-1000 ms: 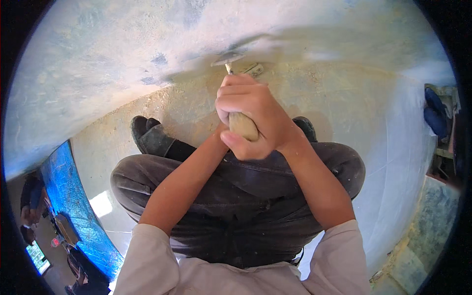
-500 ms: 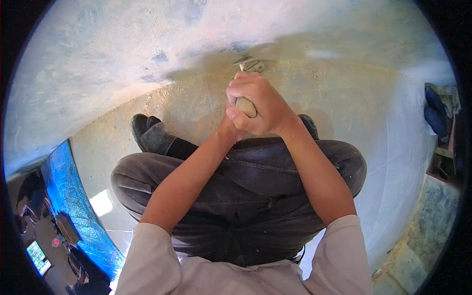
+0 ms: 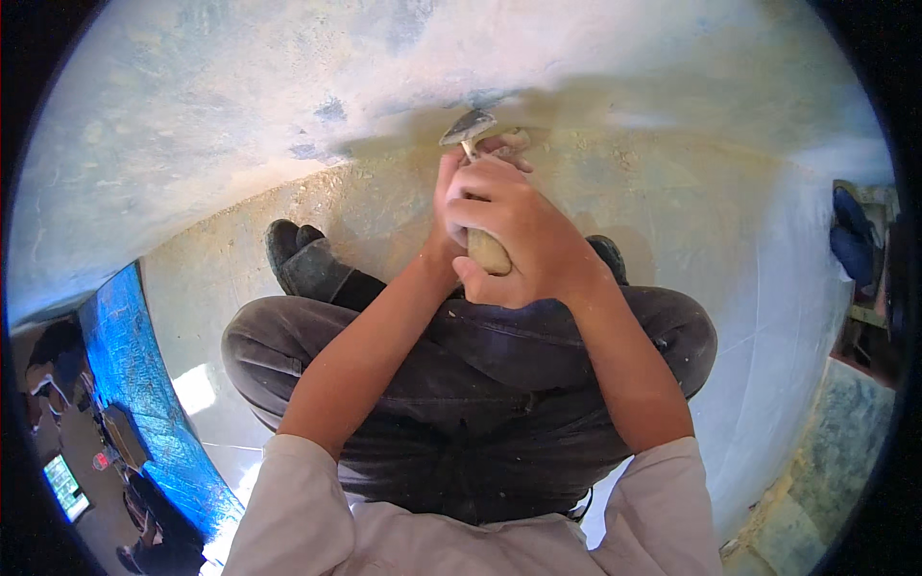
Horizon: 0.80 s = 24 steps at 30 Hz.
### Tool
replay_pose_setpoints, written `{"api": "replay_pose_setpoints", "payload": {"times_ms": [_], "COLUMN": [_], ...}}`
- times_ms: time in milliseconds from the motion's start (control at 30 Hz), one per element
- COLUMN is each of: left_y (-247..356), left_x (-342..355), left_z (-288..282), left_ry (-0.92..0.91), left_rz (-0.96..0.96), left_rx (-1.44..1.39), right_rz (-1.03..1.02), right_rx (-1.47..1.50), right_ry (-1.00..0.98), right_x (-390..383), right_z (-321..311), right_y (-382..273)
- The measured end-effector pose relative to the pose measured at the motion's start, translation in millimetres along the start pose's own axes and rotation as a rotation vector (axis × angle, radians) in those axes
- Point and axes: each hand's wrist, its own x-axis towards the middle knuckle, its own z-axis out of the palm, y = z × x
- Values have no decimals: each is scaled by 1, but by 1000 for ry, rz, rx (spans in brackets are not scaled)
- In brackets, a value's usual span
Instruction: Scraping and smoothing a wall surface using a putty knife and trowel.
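My right hand point(image 3: 523, 226) is closed round the thick tan handle of a hand tool point(image 3: 488, 252). At the far end, a thin pale neck carries a broad, dark, curved metal blade point(image 3: 468, 127). My left hand point(image 3: 445, 202) is pressed against the right one from the left, its fingers curled and mostly covered. Beside the blade, dusty fingertips or a small pale piece point(image 3: 516, 141) show; which of these it is I cannot tell. Both hands are together beyond my crossed legs point(image 3: 471, 384), above the floor.
A pale, stained wall point(image 3: 288, 86) rises ahead, with crumbs along its foot point(image 3: 288, 202). A blue sheet point(image 3: 158, 384) stands on the left, with people and a lit screen point(image 3: 65, 488) beyond it. Dark footwear point(image 3: 852, 235) lies on a shelf at the right.
Both hands have come slightly nearer to me with the tool. Its blade has tipped so that more of its dark face shows, and more of the handle is visible.
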Motion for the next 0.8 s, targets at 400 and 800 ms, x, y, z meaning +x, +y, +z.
{"api": "replay_pose_setpoints", "payload": {"times_ms": [400,800], "left_y": [-8,-4], "left_x": [3,-2], "left_z": [27,32], "left_ry": [140,42], "left_rz": [-109,-96], "left_rx": [302,590], "right_rz": [634,721], "right_rx": [-47,-335], "right_ry": [13,-14], "right_x": [-12,-10], "right_z": [-48,-86], "right_y": [-42,-82]}}
